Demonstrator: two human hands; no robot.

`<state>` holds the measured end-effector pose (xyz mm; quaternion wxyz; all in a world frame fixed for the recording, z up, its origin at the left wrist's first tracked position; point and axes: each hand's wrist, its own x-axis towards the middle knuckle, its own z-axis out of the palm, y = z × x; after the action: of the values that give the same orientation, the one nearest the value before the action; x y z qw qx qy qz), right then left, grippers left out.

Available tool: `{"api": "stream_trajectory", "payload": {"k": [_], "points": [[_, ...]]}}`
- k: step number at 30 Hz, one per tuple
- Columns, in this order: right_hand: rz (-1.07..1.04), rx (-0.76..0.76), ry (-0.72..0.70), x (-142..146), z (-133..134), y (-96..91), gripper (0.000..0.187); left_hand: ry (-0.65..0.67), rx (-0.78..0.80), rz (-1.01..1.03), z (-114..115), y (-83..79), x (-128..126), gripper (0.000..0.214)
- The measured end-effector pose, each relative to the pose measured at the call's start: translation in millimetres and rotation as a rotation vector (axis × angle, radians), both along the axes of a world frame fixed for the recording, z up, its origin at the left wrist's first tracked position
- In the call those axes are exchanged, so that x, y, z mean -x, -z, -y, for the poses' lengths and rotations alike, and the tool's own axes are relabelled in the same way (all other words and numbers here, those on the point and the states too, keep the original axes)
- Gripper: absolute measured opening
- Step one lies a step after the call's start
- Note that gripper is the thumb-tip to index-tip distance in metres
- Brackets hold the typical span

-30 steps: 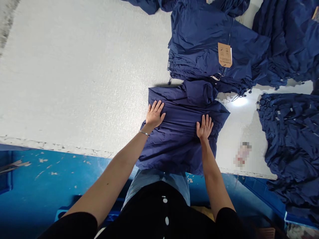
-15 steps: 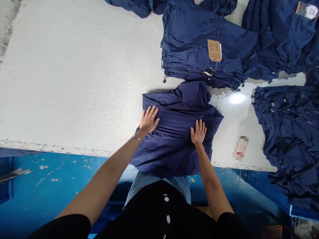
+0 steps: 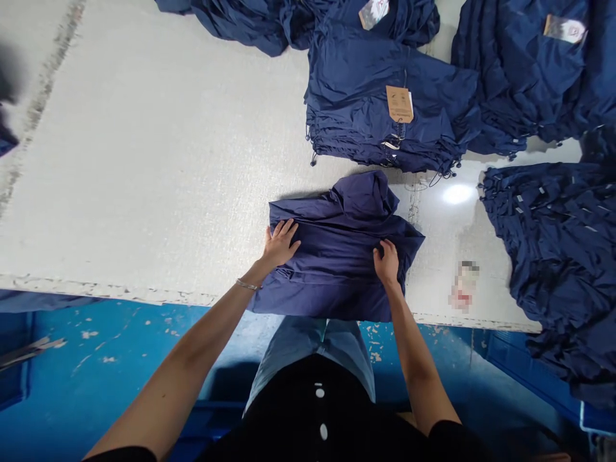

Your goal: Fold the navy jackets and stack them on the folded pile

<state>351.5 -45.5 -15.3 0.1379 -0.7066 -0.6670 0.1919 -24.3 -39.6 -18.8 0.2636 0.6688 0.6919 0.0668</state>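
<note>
A dark blue jacket [image 3: 337,250] lies partly folded at the near edge of the white table [image 3: 144,179], its lower part hanging over the edge. My left hand [image 3: 279,245] rests on the jacket's left side with fingers spread flat. My right hand [image 3: 386,261] is on the right side, its fingers curled and pinching the fabric. A thin bracelet sits on my left wrist.
A stack of folded blue jackets [image 3: 385,122] with a brown hang tag [image 3: 399,104] lies just beyond. More blue garments are heaped at the right [image 3: 548,237] and back right [image 3: 529,64]. A small blurred object [image 3: 464,292] lies near the table's edge. Blue floor lies below.
Both hands have slid toward me along the jacket. My right hand went from flat to curled, gripping the cloth. The hanging part of the jacket has shortened.
</note>
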Motion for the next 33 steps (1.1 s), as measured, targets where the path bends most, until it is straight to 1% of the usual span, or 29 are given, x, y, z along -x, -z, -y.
{"api": "stream_trajectory", "payload": {"k": [2,4,7,9,11,13,14,15,17,18,19,21,22,23,24,25,27,28,29,30,31,33], "points": [[-0.064,-0.056,0.059,-1,-24,-16.9,0.042,-0.05,-0.066,0.036,-8,-5.5,-6,0.055],[-0.068,-0.066,0.109,4,-55,-33.7,0.043,-0.084,-0.136,0.086,-19,-13.6,-19,0.047],[-0.009,0.021,0.203,22,-98,-53.2,0.051,-0.049,-0.189,0.188,-42,-30.6,-48,0.045],[-0.019,0.124,0.238,35,-116,-62.0,0.048,-0.028,-0.202,0.262,-62,-42.6,-71,0.051],[-0.073,0.173,0.223,44,-122,-69.6,0.04,-0.06,-0.204,0.317,-88,-53.5,-95,0.063],[-0.129,0.11,0.19,49,-119,-78.3,0.037,-0.121,-0.186,0.318,-114,-63.6,-117,0.075],[-0.15,0.053,0.175,49,-114,-83.6,0.037,-0.144,-0.172,0.296,-126,-68.7,-126,0.076],[-0.172,-0.004,0.16,48,-108,-89.8,0.037,-0.154,-0.159,0.27,-135,-73.9,-133,0.07],[-0.195,-0.121,0.123,42,-90,-103.5,0.037,-0.143,-0.15,0.237,-144,-83.9,-137,0.042],[-0.189,-0.178,0.097,38,-79,-109.9,0.037,-0.122,-0.181,0.236,-141,-88.0,-135,0.029],[-0.173,-0.229,0.061,34,-66,-115.2,0.036,-0.088,-0.236,0.24,-134,-91.0,-128,0.022],[-0.121,-0.278,-0.029,28,-39,-119.2,0.033,0.018,-0.378,0.249,-105,-92.1,-106,0.019],[-0.095,-0.257,-0.075,26,-25,-117.3,0.031,0.101,-0.411,0.249,-85,-89.9,-91,0.018],[-0.072,-0.202,-0.116,25,-12,-112.6,0.029,0.174,-0.401,0.253,-64,-86.1,-77,0.018],[-0.053,-0.118,-0.143,25,0,-105.6,0.027,0.226,-0.357,0.252,-41,-80.9,-62,0.018],[-0.039,-0.021,-0.156,26,12,-97.2,0.027,0.247,-0.301,0.241,-19,-75.1,-49,0.018],[-0.033,0.139,-0.144,25,29,-79.9,0.028,0.223,-0.203,0.197,17,-64.2,-30,0.028],[-0.042,0.174,-0.124,23,34,-72.9,0.028,0.194,-0.171,0.175,29,-60.6,-24,0.034],[-0.057,0.173,-0.098,21,38,-67.9,0.029,0.162,-0.158,0.161,36,-58.8,-21,0.037],[-0.074,0.146,-0.074,17,38,-65.1,0.03,0.133,-0.16,0.157,37,-59.0,-21,0.037],[-0.087,0.106,-0.053,13,36,-64.6,0.031,0.113,-0.175,0.165,34,-61.2,-24,0.035],[-0.091,0.025,-0.036,6,24,-68.9,0.034,0.114,-0.217,0.212,15,-69.5,-40,0.034]]}}
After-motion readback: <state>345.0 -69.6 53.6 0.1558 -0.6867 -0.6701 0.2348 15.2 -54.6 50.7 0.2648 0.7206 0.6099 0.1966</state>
